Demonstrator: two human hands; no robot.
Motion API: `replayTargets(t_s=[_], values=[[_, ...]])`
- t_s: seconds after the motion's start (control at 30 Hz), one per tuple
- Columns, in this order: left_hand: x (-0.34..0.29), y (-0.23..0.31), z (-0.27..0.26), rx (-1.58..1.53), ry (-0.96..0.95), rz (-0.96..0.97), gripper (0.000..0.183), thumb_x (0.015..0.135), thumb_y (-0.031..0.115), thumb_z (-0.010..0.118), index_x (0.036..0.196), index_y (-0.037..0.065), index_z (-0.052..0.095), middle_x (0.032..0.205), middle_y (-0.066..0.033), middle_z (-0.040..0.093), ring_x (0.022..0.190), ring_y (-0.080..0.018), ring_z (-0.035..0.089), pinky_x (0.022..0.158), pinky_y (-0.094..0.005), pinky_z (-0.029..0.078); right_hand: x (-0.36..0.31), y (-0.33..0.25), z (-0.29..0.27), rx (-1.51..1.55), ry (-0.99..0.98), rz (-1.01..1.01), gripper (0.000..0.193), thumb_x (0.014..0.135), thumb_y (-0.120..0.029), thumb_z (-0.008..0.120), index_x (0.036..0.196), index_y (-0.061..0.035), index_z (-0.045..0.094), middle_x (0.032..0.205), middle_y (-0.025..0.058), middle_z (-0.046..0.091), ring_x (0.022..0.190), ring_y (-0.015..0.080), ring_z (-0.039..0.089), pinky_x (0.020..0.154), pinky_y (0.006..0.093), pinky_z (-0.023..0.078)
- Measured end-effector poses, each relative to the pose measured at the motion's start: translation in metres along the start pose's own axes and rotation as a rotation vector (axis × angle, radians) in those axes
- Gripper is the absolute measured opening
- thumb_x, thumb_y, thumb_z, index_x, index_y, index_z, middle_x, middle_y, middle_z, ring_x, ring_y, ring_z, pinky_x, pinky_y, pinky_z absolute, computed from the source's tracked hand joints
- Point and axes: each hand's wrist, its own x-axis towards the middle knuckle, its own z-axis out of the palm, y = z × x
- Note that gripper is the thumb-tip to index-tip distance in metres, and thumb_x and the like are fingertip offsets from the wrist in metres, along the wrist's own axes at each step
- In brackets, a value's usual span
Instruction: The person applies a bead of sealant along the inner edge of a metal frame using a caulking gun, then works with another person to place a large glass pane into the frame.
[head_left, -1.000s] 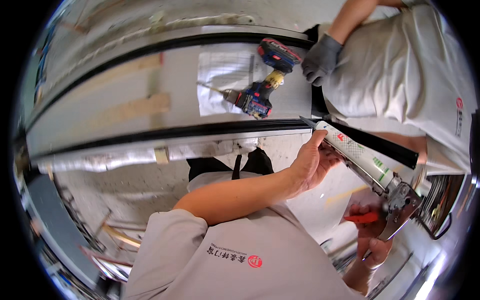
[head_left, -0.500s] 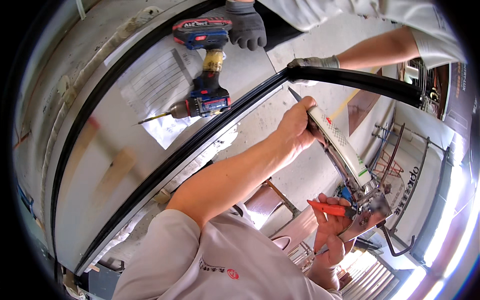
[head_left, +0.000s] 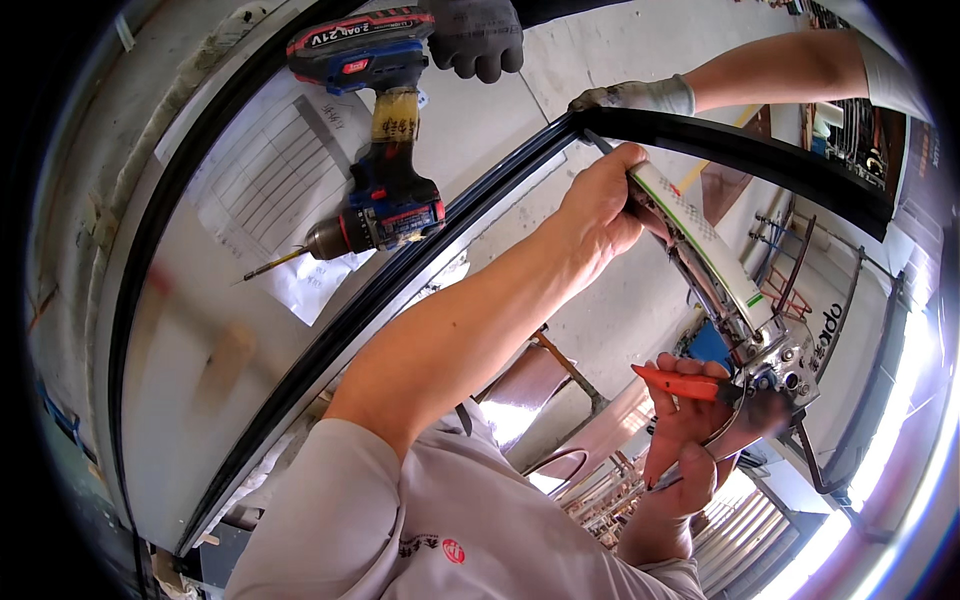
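My left hand (head_left: 603, 197) is wrapped round the front end of a caulking gun (head_left: 708, 245) loaded with a white cartridge. Its grey nozzle (head_left: 597, 141) reaches the corner of a black frame (head_left: 545, 142). At the gun's rear, my right hand (head_left: 690, 435) grips the metal handle and the red-orange lever (head_left: 685, 384); part of the grip is hidden. Opposite me, a co-worker's light-gloved hand (head_left: 640, 97) holds the frame near that same corner.
A cordless drill (head_left: 400, 165) with a bit lies across the panel and frame edge, beside the co-worker's dark-gloved hand (head_left: 478, 38). A printed sheet (head_left: 260, 180) rests on the panel. Metal racks (head_left: 850, 330) and brown sheets (head_left: 525, 390) stand on the right and below.
The view has shifted, so the drill appears further left and higher. My hands and the caulking gun sit slightly further right in view, with the nozzle still at the frame corner.
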Motion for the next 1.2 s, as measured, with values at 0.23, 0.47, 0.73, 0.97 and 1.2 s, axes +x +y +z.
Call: replayTargets(t_s=[0.23, 0.47, 0.73, 0.97, 1.2], values=[[0.008, 0.016, -0.004, -0.036, -0.013, 0.006, 0.013, 0.089, 0.005, 0.06, 0.08, 0.004, 0.051, 0.075, -0.0056, 0.049, 0.067, -0.0174, 0.052, 0.07, -0.0425, 0.054, 0.014, -0.005, 0.025, -0.116, 0.002, -0.007, 0.076, 0.078, -0.022, 0.07, 0.14, 0.0057, 0.036, 0.13, 0.0247, 0.051, 0.127, 0.0428, 0.049, 0.112, 0.0598, 0.034], [0.026, 0.019, -0.009, -0.083, 0.005, 0.02, 0.016, 0.092, 0.012, 0.058, 0.093, -0.003, 0.051, 0.077, -0.0113, 0.051, 0.07, -0.0261, 0.056, 0.065, -0.0604, 0.055, 0.021, 0.0, 0.03, -0.133, -0.001, -0.034, 0.076, 0.075, -0.018, 0.062, 0.141, 0.0087, 0.034, 0.132, 0.0259, 0.048, 0.127, 0.0437, 0.048, 0.112, 0.061, 0.034], [0.027, 0.026, -0.009, -0.113, -0.051, -0.006, 0.013, 0.091, 0.007, 0.057, 0.081, 0.004, 0.05, 0.073, -0.0061, 0.049, 0.064, -0.0186, 0.051, 0.067, -0.044, 0.053, 0.027, 0.003, 0.042, -0.146, 0.018, -0.001, 0.072, 0.074, -0.017, 0.06, 0.137, 0.0088, 0.038, 0.124, 0.0245, 0.05, 0.116, 0.0402, 0.053, 0.106, 0.0599, 0.041], [0.023, 0.025, -0.01, -0.12, -0.021, 0.0, 0.011, 0.09, 0.009, 0.058, 0.086, 0.004, 0.049, 0.077, -0.0071, 0.049, 0.067, -0.0186, 0.051, 0.069, -0.0437, 0.053, 0.029, 0.002, 0.048, -0.217, 0.093, 0.036, 0.063, 0.076, -0.022, 0.062, 0.132, -0.0008, 0.045, 0.114, 0.018, 0.055, 0.108, 0.0334, 0.057, 0.1, 0.0598, 0.044], [0.019, 0.025, -0.01, -0.224, -0.079, -0.021, 0.011, 0.089, 0.009, 0.059, 0.089, 0.003, 0.05, 0.079, -0.0077, 0.048, 0.071, -0.0194, 0.052, 0.068, -0.044, 0.053, 0.029, 0.001, 0.061, -0.257, 0.148, 0.041, 0.056, 0.077, -0.02, 0.061, 0.128, 0.0003, 0.046, 0.108, 0.0182, 0.054, 0.099, 0.0327, 0.058, 0.093, 0.0574, 0.049]])
